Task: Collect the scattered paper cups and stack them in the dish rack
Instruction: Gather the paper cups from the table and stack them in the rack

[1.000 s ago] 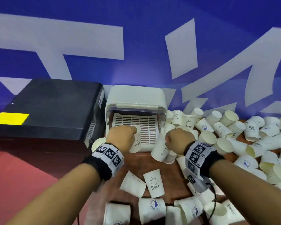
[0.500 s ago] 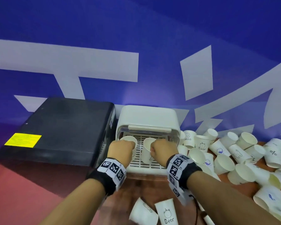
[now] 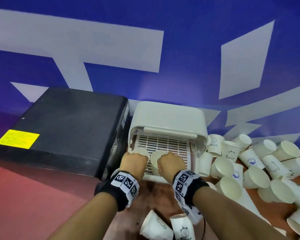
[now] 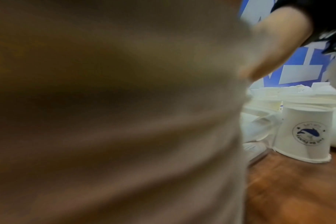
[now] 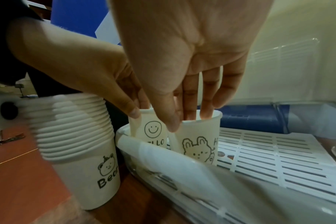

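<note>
The white dish rack (image 3: 170,146) with a slatted floor stands open against the blue wall. Two paper cups stand upright side by side in its front left corner. My left hand (image 3: 134,161) pinches the rim of the smiley "HELLO" cup (image 5: 153,131). My right hand (image 3: 170,163) pinches the rim of the rabbit cup (image 5: 197,142), fingers (image 5: 190,112) inside and thumb outside. In the right wrist view the left hand (image 5: 139,109) sits just left of the right hand (image 5: 180,122). The left wrist view is mostly covered by a blurred brown surface.
A tall stack of nested cups (image 5: 81,145) with a "Bear" print stands outside the rack's left front corner. A black box (image 3: 68,127) sits left of the rack. Several loose cups (image 3: 258,170) lie piled at the right and near me (image 3: 156,226). An upside-down dolphin cup (image 4: 303,134) stands on the wooden table.
Both hands carried their cups from over the table forward into the rack and lowered them to its front left corner. The head view moved closer and tilted up.
</note>
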